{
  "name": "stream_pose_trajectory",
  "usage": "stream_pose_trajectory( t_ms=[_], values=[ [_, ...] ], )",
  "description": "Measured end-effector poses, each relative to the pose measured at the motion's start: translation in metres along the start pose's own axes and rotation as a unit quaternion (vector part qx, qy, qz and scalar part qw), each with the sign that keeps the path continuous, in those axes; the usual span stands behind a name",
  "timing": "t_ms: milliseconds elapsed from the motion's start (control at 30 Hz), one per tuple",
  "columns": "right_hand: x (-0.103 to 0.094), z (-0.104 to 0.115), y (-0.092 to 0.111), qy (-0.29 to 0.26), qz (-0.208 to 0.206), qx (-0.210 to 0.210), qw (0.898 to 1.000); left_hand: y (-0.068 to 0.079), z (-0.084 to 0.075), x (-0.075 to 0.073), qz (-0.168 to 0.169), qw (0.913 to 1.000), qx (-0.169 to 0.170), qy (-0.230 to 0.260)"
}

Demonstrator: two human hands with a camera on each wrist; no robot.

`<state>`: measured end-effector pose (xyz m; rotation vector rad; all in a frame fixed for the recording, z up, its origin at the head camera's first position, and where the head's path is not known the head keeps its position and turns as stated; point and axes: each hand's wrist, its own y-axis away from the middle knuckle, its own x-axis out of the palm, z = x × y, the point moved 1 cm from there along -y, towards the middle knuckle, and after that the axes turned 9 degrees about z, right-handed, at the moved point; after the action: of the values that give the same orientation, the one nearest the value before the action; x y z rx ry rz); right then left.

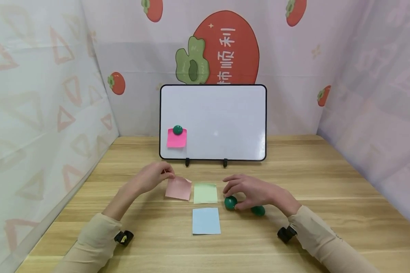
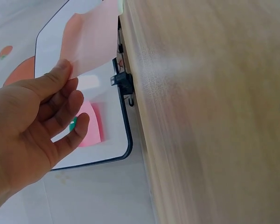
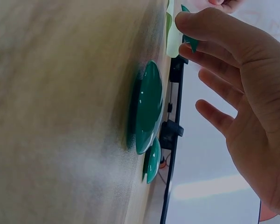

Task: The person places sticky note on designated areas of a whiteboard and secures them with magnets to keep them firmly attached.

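My left hand (image 1: 153, 176) pinches the corner of a pale pink sticky note (image 1: 178, 188) between thumb and fingers; in the left wrist view the note (image 2: 94, 41) is raised, its free end curling. The right hand (image 1: 251, 190) grips a round green magnet (image 1: 230, 203) between thumb and index finger, and that magnet (image 3: 190, 41) is tilted on edge in the right wrist view. Below that hand, two more green magnets lie on the table, a nearer one (image 3: 150, 109) and a farther one (image 3: 152, 161). A green sticky note (image 1: 205, 193) lies between the hands, with a blue sticky note (image 1: 206, 221) in front of it.
A whiteboard (image 1: 222, 117) with a black frame stands at the back on small black feet (image 1: 225, 163). On its lower left, a green magnet (image 1: 177, 130) holds a bright pink note (image 1: 176, 141). Printed cloth walls (image 1: 287, 57) surround the wooden table (image 1: 259, 250).
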<state>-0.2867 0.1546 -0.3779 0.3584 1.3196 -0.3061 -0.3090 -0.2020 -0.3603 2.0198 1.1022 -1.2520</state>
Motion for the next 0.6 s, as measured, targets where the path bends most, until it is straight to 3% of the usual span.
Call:
stream_pose_trajectory(
  t_ms=[233,600],
  values=[
    [0.002,0.0,0.0,0.002,-0.007,-0.003,1.0,-0.01,-0.003,-0.001,-0.037,0.9993,0.0,0.001],
    [0.0,0.001,0.0,0.007,-0.016,-0.01,1.0,-0.04,-0.005,-0.008,-0.089,0.9959,0.014,-0.002]
  ],
)
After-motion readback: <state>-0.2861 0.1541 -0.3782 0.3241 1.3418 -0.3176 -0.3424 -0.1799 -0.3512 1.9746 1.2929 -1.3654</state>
